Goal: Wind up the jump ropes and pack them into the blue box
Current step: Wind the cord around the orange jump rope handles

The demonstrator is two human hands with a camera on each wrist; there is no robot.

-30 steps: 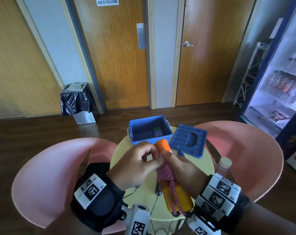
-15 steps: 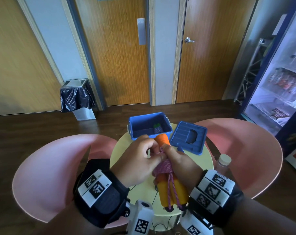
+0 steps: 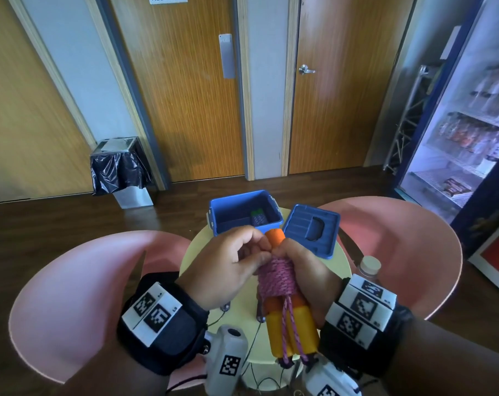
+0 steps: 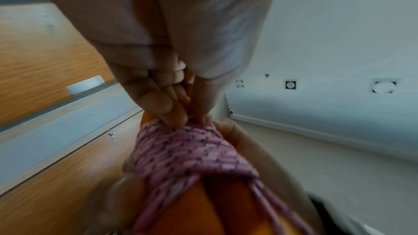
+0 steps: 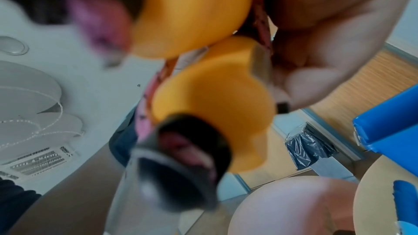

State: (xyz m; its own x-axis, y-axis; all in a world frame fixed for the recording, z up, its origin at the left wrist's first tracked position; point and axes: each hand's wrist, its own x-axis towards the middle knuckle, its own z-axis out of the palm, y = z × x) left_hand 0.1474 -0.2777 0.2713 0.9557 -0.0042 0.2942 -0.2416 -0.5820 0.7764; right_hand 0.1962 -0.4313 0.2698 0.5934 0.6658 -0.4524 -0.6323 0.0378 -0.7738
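Wooden doors, dark floor, pink chairs (image 3: 71, 281) flanking my small yellow table (image 3: 338, 262).
At its far edge the blue box (image 3: 244, 214) sits open, lid (image 3: 311, 228) beside it. My right hand (image 3: 311, 278) grips the orange-handled jump rope (image 3: 277, 278) above the near edge; my left hand (image 3: 228, 267) pinches its pink cord at the wrap's top.

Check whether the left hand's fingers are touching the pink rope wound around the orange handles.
Touching. The left wrist view shows the left hand pinching the top edge of the pink rope coil.
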